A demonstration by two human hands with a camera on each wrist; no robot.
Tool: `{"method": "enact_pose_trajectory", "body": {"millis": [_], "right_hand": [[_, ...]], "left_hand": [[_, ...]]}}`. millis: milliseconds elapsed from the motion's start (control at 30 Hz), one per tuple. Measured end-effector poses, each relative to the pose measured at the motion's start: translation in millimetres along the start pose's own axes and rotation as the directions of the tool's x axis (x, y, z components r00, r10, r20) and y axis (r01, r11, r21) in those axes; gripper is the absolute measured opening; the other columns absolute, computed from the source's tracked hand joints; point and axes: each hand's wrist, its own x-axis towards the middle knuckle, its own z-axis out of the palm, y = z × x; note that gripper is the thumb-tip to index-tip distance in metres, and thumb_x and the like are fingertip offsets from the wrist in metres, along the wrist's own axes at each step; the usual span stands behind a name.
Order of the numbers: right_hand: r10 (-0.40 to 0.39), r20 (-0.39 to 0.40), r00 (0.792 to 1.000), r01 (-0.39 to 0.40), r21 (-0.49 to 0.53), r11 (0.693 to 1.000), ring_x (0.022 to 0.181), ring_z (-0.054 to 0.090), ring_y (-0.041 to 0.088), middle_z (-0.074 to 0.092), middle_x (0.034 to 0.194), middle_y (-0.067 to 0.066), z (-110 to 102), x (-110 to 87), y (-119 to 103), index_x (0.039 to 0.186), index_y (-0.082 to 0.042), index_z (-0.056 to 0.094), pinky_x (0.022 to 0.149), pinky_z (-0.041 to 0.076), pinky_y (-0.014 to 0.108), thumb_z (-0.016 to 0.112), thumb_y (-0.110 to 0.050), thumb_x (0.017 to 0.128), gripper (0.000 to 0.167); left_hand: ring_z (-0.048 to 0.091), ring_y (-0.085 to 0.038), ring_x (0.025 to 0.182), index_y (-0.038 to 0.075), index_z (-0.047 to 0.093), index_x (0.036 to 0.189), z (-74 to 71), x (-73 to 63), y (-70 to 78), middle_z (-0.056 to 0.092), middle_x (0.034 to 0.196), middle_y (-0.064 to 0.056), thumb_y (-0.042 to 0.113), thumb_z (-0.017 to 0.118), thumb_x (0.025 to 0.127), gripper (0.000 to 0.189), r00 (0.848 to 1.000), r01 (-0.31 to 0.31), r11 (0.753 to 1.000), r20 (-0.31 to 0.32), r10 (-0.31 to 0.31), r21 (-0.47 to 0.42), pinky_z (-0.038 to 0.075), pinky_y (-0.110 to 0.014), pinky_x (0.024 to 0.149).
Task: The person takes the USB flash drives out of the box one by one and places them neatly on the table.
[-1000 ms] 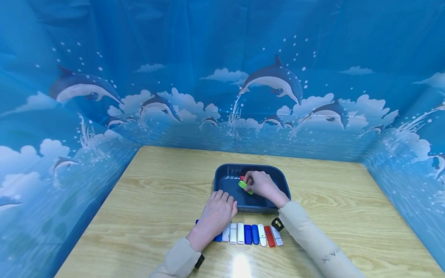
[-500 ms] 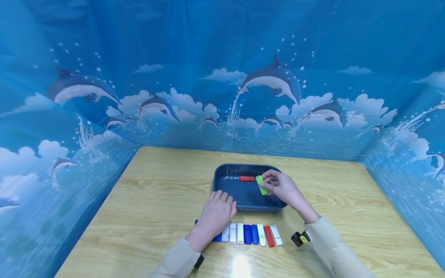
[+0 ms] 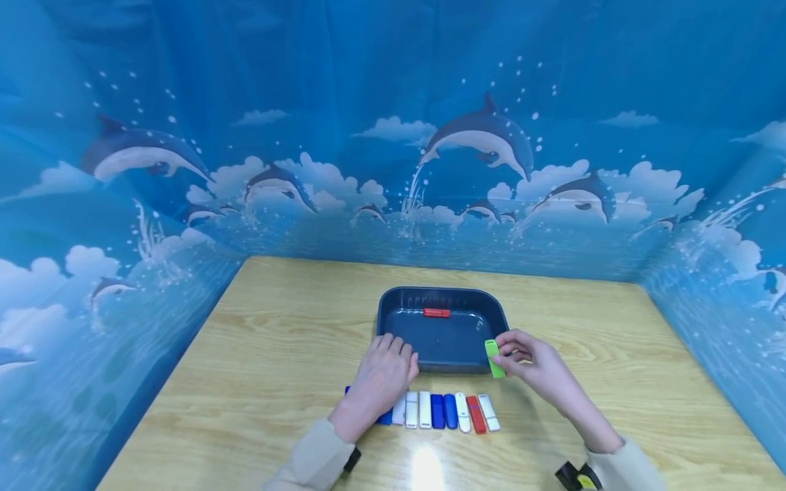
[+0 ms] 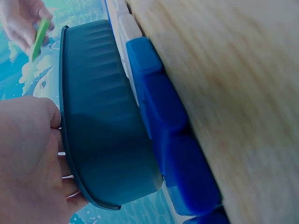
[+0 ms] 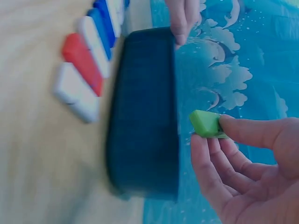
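Observation:
My right hand pinches a lime-green USB flash drive between thumb and fingers. In the head view it is at the front right corner of a dark blue tray; the right wrist view shows the green drive above the rim. My left hand holds the tray's front left rim, its fingers over the edge in the left wrist view. A red flash drive lies inside the tray near the back wall. Before the tray runs a row of flash drives, with a white one at its right end.
Beside that white drive lies a red drive, then blue and white ones, with the row's left end partly hidden by my left forearm. The wooden table is bordered by a blue dolphin-print backdrop.
My right hand has lifted the green flash drive from the tray and moved right and toward me, to the tray's front right corner. The left hand has stayed in place.

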Motion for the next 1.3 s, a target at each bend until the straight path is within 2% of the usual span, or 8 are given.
{"method": "enact_pose_trajectory", "body": {"millis": [133, 367, 633, 967, 1300], "right_hand": [[-0.007, 0.028, 1.0, 0.007, 0.014, 1.0, 0.086, 0.066, 0.016, 0.067, 0.098, 0.008, 0, -14.5, 13, 0.114, 0.002, 0.062, 0.072, 0.058, 0.027, 0.074, -0.011, 0.091, 0.029], [-0.033, 0.098, 0.995, 0.023, 0.102, 0.994, 0.079, 0.067, 0.014, 0.067, 0.098, 0.013, 5, -30.1, 33, 0.114, 0.006, 0.06, 0.067, 0.061, 0.034, 0.074, -0.005, 0.09, 0.03], [-0.019, 0.102, 0.995, 0.02, -0.008, 1.0, 0.067, 0.065, 0.011, 0.064, 0.093, 0.01, 13, -33.9, 48, 0.113, 0.001, 0.062, 0.058, 0.059, 0.028, 0.076, -0.002, 0.085, 0.032], [0.097, 0.145, 0.985, -0.092, -0.038, 0.995, 0.064, 0.062, 0.015, 0.061, 0.09, 0.007, 16, -31.1, 50, 0.111, 0.006, 0.064, 0.055, 0.057, 0.028, 0.077, 0.0, 0.082, 0.032], [0.069, 0.168, 0.983, -0.063, -0.04, 0.997, 0.065, 0.06, 0.013, 0.06, 0.091, 0.007, 19, -31.3, 50, 0.115, 0.009, 0.062, 0.057, 0.057, 0.027, 0.076, 0.0, 0.083, 0.036]], "left_hand": [[0.062, -0.02, 0.097, 0.01, 0.071, 0.102, -0.4, 0.7, 0.2, 0.069, 0.096, -0.003, 0.034, 0.048, 0.106, 0.033, 1.0, 0.003, 1.0, 0.013, -0.003, 0.001, 0.049, -0.038, 0.098], [0.062, -0.021, 0.099, 0.01, 0.071, 0.103, -1.8, 0.8, 0.0, 0.07, 0.098, -0.003, 0.034, 0.048, 0.106, 0.034, 1.0, 0.002, 1.0, 0.016, -0.002, -0.001, 0.049, -0.039, 0.099], [0.063, -0.021, 0.099, 0.01, 0.071, 0.103, -1.5, 0.9, -0.4, 0.07, 0.097, -0.003, 0.034, 0.048, 0.106, 0.033, 1.0, -0.002, 1.0, 0.007, 0.002, 0.006, 0.049, -0.038, 0.098], [0.062, -0.02, 0.098, 0.01, 0.071, 0.104, -1.3, 1.1, 0.6, 0.07, 0.097, -0.003, 0.034, 0.048, 0.106, 0.034, 1.0, 0.002, 1.0, 0.031, -0.003, 0.009, 0.05, -0.038, 0.098], [0.061, -0.02, 0.097, 0.01, 0.071, 0.103, -1.1, 1.5, 0.8, 0.069, 0.096, -0.003, 0.035, 0.047, 0.106, 0.034, 0.999, 0.015, 1.0, 0.034, -0.015, 0.0, 0.049, -0.038, 0.098]]}}
